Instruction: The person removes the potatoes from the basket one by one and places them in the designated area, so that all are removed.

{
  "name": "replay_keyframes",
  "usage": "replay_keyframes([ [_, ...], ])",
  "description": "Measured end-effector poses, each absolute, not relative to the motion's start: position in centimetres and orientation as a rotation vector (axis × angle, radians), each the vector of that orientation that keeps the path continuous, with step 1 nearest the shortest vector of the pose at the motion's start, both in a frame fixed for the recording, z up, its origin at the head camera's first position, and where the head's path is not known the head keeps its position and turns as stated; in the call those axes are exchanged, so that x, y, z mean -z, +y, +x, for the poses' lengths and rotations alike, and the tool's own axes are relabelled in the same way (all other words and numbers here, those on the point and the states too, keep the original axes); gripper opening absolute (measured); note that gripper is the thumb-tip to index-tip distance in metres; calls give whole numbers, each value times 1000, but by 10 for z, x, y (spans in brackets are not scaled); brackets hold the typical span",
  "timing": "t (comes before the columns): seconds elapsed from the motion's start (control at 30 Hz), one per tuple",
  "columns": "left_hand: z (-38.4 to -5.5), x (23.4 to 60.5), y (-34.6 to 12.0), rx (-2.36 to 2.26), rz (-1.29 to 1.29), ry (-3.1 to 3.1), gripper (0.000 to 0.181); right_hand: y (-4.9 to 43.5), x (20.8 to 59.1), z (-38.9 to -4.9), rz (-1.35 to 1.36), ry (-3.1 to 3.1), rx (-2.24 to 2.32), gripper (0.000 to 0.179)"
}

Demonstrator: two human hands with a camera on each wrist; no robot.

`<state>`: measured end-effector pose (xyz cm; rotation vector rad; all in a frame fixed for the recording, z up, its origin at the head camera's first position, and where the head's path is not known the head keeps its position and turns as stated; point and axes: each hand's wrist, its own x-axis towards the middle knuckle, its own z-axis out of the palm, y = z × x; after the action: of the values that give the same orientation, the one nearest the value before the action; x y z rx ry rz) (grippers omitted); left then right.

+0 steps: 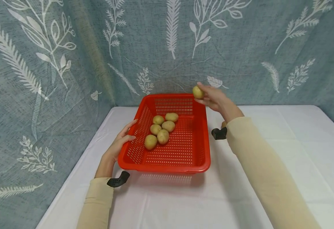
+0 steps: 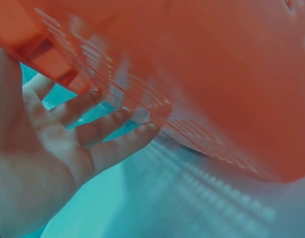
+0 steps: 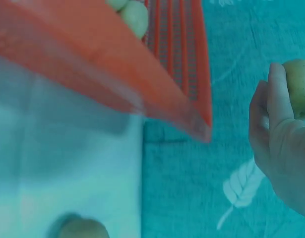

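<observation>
A red plastic basket [image 1: 167, 168] with slotted walls stands on the table, several potatoes [image 1: 163, 136] lying toward its left side. My left hand [image 1: 117, 144] holds its left rim, thumb over the edge; in the left wrist view the other fingers [image 2: 117, 144] reach along the outer wall. Above the basket's back right corner, my right hand [image 1: 214, 97] grips one potato [image 1: 197, 92] between thumb and fingers. The right wrist view shows that potato [image 3: 298, 89] partly hidden by the fingers.
Another potato [image 1: 223, 124] lies on the white-covered table [image 1: 284, 152] right of the basket, mostly behind the right wrist's black strap [image 1: 219, 133]. Blue-grey curtains [image 1: 155, 38] with a white leaf pattern hang behind and to the left.
</observation>
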<state>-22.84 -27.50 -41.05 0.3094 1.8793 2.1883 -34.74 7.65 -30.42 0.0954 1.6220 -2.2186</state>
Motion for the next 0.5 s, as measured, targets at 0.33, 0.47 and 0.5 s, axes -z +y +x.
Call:
replay_keyframes([
  [0.33, -230, 410, -275, -2182, 311, 1888, 65, 120, 296, -342, 160, 1727, 2185, 64],
  [0.47, -229, 410, -275, -2185, 313, 1885, 65, 140, 300, -341, 163, 1786, 2144, 69],
  [0.5, -229, 411, -275, -2186, 312, 1882, 65, 145, 302, -341, 163, 1795, 2141, 71],
])
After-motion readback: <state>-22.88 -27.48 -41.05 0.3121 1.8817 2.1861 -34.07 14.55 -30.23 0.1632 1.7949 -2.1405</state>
